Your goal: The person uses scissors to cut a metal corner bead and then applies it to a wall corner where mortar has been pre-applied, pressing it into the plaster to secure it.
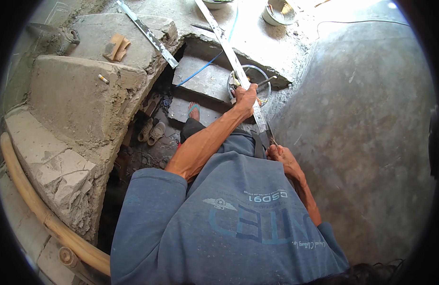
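Left hand [246, 99] grips a long metal bar [233, 61]; right hand [285, 159] is at its lower end, hold unclear. A metal strip [147, 34] overhangs the right edge of the concrete slab [96, 28].

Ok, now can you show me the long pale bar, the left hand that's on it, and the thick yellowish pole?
Long pale bar [235, 63]: head view, its flat face above the hand.
Left hand [246, 99]: head view, back of the hand.
Thick yellowish pole [47, 218]: head view, middle of its length.

Left hand [246, 100] grips farther forward than the curled right hand [284, 158].
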A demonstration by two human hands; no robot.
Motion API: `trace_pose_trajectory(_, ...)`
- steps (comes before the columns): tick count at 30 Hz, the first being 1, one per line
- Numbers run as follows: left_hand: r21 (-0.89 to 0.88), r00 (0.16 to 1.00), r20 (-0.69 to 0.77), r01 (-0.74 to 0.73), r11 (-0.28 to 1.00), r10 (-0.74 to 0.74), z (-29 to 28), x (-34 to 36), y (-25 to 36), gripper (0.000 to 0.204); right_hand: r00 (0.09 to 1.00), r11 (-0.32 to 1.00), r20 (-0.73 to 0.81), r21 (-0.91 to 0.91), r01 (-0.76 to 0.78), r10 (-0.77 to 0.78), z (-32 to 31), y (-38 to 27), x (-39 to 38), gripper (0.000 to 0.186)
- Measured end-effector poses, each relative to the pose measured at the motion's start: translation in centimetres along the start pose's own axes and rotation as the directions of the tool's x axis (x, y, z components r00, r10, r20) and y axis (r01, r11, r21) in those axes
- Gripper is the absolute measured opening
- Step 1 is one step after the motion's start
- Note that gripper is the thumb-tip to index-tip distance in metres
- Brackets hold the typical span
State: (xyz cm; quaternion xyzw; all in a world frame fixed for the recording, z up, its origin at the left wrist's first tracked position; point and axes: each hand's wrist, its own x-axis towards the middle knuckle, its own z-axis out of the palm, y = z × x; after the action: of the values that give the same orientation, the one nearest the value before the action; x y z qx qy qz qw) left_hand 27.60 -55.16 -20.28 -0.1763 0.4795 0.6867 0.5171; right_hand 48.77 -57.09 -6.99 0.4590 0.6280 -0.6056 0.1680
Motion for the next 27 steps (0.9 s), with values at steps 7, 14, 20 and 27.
trace_pose_trajectory(7,-0.071,0.997,0.045,0.065,0.995,-0.062,1.1,1.2,0.0,0.018,0.947,0.920,0.289,0.315,-0.232,0.140,-4.2,-0.9,0.3,0.063)
trace_pose_trajectory(14,-0.112,0.976,0.141,0.182,0.977,-0.166,1.5,0.0,1.5,0.016,0.994,0.912,0.101,0.410,-0.014,-0.030,-6.8,0.8,-2.6,0.061)
trace_pose_trajectory(20,-0.019,0.950,0.219,0.234,0.972,-0.225,0.7,0.7,1.4,0.010,0.640,0.323,-0.750,0.571,0.755,-0.169,-6.5,-3.6,4.5,0.057)
trace_pose_trajectory(27,-0.048,0.869,0.388,0.351,0.935,-0.306,1.2,0.5,2.1,0.017,0.441,0.489,-0.809,0.224,0.843,-0.389,-7.1,-7.8,16.8,0.032)
